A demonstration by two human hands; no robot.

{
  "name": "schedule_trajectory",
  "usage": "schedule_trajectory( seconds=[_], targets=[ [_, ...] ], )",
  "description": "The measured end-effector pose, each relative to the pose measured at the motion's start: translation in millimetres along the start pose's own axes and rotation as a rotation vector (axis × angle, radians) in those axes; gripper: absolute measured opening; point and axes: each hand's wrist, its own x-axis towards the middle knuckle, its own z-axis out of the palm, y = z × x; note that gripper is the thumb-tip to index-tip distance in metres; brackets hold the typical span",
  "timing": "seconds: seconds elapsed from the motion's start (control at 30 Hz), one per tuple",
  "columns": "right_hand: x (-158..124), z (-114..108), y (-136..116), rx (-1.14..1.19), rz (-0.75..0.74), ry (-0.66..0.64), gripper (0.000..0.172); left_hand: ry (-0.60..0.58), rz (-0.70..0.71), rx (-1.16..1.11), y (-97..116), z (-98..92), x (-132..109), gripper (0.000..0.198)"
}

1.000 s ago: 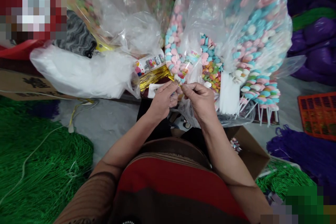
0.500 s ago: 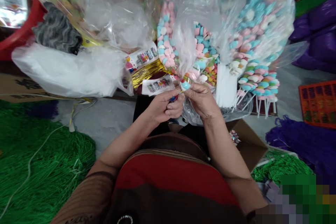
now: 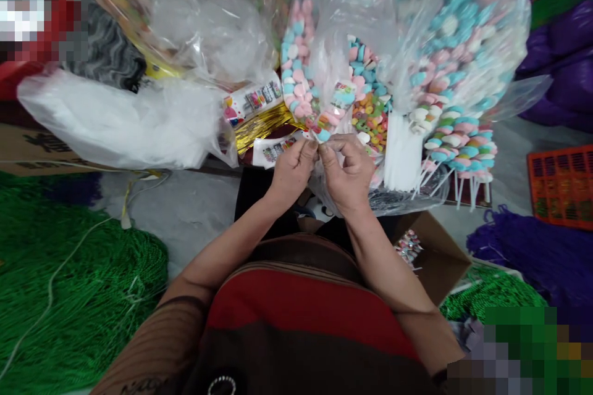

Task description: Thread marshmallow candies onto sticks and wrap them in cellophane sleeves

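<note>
My left hand (image 3: 290, 171) and my right hand (image 3: 345, 173) meet in the middle of the view, fingertips pinched together on a small clear packet of pastel candies (image 3: 331, 112) that sticks up and away from them. Just behind the packet lies a heap of coloured ring candies (image 3: 368, 116). Gold twist ties (image 3: 259, 127) and printed paper labels (image 3: 273, 150) lie to the left of my left hand.
Large clear bags of pink, blue and white candies (image 3: 456, 43) rise behind. A bundle of white sticks (image 3: 402, 157) stands right of my hands. An open cardboard box (image 3: 433, 253) sits by my right elbow. Green netting (image 3: 69, 296) lies left, purple netting (image 3: 542, 259) and an orange crate (image 3: 563, 185) right.
My hands dropped toward my body half a second ago and have come back up. Both now pinch the candy packet at its lower end, and it stands more upright.
</note>
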Motion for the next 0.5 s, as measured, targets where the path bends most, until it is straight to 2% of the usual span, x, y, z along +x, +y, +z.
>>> schedule_trajectory(
  seconds=[0.1, 0.17, 0.2, 0.27, 0.4, 0.5],
  targets=[
    [1.5, -3.7, -0.3, 0.093, 0.023, -0.019, 0.022, -0.071, 0.075, 0.124, 8.1, -7.2, -1.9, 0.027],
    [1.2, -7.4, -3.8, 0.099, -0.008, -0.023, 0.021, -0.087, 0.140, 0.105, 11.7, -10.8, -0.1, 0.009],
    [0.3, -9.3, -6.1, 0.081, -0.038, -0.028, 0.019, -0.107, 0.164, 0.059, 13.6, -11.7, 1.9, 0.008],
    [-2.3, -12.2, -10.2, 0.029, -0.091, -0.055, 0.015, -0.171, 0.176, -0.071, 19.6, -11.9, 6.4, 0.024],
    [-3.6, -15.4, -10.2, -0.001, -0.115, -0.105, 0.017, -0.320, 0.188, -0.322, 43.0, -10.0, 4.6, 0.038],
    [5.4, -19.9, -8.3, 0.049, -0.119, -0.049, 0.018, -0.432, 0.241, -0.244, 57.3, -14.0, -9.8, 0.052]
  ],
)
